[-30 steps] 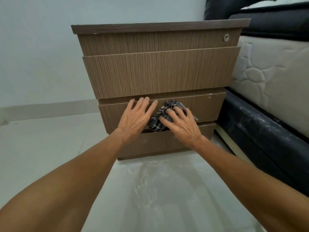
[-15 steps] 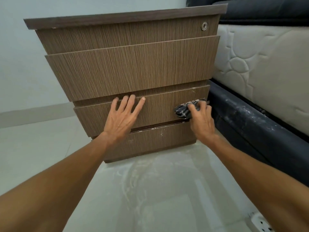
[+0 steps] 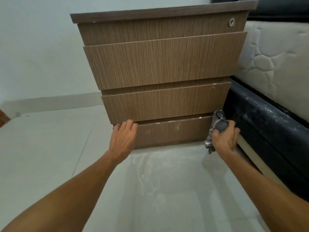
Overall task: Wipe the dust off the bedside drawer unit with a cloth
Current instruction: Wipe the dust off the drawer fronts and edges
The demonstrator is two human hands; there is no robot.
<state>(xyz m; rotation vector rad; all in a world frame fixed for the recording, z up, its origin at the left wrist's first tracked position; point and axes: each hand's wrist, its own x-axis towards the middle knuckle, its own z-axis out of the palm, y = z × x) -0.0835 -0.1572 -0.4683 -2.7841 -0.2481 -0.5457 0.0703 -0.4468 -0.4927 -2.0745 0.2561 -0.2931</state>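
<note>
**Out of sight at the drawer unit**

The right hand (image 3: 224,138) is covering most of the cloth (image 3: 219,122), hiding its middle. The left hand (image 3: 122,137) is masking the bottom drawer's (image 3: 170,131) nine o'clock corner. At three o'clock, the mattress (image 3: 275,67) and bed base (image 3: 267,124) are running off the edge. Both forearms are leaving at six o'clock.

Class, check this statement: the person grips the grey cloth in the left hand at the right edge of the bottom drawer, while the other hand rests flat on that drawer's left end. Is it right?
Not quite. The head view shows the grey cloth gripped in the right hand, not the left. It is at the right edge of the bottom drawer, and the left hand rests flat on that drawer's left end.
</note>
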